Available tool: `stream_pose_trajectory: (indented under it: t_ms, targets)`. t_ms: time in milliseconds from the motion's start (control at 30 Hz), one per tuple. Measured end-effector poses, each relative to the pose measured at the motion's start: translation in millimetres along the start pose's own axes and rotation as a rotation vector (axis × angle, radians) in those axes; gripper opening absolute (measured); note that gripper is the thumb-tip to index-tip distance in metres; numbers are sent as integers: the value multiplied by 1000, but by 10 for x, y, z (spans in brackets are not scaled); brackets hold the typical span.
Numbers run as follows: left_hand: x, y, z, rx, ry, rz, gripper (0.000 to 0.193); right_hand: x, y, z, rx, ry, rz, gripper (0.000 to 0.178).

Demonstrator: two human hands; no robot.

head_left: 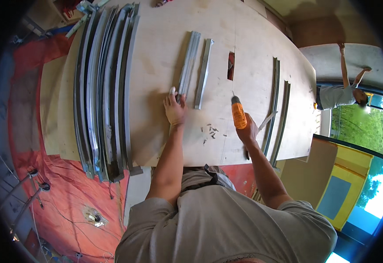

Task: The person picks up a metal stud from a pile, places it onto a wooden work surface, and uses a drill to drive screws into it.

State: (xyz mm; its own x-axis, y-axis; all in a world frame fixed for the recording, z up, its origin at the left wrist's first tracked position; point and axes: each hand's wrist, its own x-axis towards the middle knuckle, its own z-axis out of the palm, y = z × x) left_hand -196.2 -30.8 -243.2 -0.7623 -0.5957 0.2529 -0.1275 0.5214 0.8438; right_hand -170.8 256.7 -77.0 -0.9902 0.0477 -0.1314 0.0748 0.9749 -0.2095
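Note:
My left hand [175, 111] is closed on the near end of a short, wide metal channel [190, 59] lying on the wooden board. Something white shows at one of its fingertips. My right hand [247, 130] is wrapped round the grip of an orange and black cordless drill [238, 115]. The drill's thin bit points away from me, just above the board and apart from the channel. Beside the wide channel lies a narrower short metal channel [204, 74], which neither hand touches. Several loose screws [211, 130] are scattered on the board between my forearms.
The pale wooden board [156, 44] has a rectangular cut-out [231, 65]. Long metal profiles [108, 87] are stacked on the left; two more lengths [274, 101] lie right. Red sheeting [81, 188] covers the floor at left. Another person [337, 96] reaches toward a wall at far right.

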Motion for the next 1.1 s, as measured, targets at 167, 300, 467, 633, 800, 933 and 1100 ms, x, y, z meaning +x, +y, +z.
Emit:
stream_pose_trajectory:
  t_ms: [167, 300, 467, 633, 800, 933, 1100]
  targets:
    - [8, 75, -43, 79, -31, 54, 48, 228, 517, 183, -77, 16, 60, 38]
    - [-17, 50, -43, 144, -38, 60, 46, 416, 720, 371, -105, 111, -138, 37]
    - [-22, -20, -24, 195, -24, 79, 46, 506, 832, 532, -45, 113, -146, 41]
    - [-28, -93, 16, 225, -88, 23, 46, 631, 1110, 511, -95, -35, -218, 45]
    - [-14, -283, 69, 235, -77, -28, 51, 822, 1271, 503, 62, -166, -209, 47]
    - [-8, -44, 33, 290, -144, -90, 63, 652, 1436, 611, 188, -23, -197, 41]
    - [84, -25, -229, 79, -256, -92, 67, 3, 1615, 356, 361, 221, 14, 39]
